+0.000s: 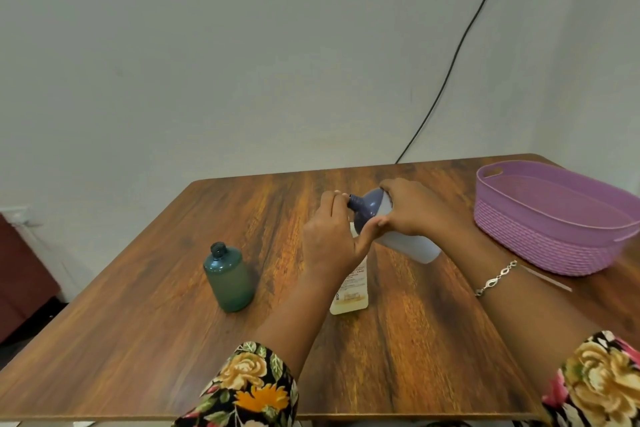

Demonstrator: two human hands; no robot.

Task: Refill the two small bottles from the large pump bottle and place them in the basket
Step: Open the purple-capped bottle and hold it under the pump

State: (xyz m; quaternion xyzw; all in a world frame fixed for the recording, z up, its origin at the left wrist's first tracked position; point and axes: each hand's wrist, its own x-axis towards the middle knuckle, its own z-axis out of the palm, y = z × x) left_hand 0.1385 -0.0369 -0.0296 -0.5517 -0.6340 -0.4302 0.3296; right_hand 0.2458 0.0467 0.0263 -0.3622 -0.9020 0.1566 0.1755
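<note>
purple-shouldered small bottle (372, 210) gripped tilted by the right hand (412, 213), left hand (329, 236) pinching its neck; seemingly uncapping. next: bring mouth steadily under the pump bottle (349, 298).

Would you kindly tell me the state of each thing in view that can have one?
Green bottle: upright on the table, capped.
Blue-shouldered bottle: tilted, neck leftward, gripped by the right hand.
Left hand: fingers pinch that bottle's neck; cap unclear.
Large bottle: upright, top hidden behind the left hand.
Basket: upright, nothing seen inside.
</note>
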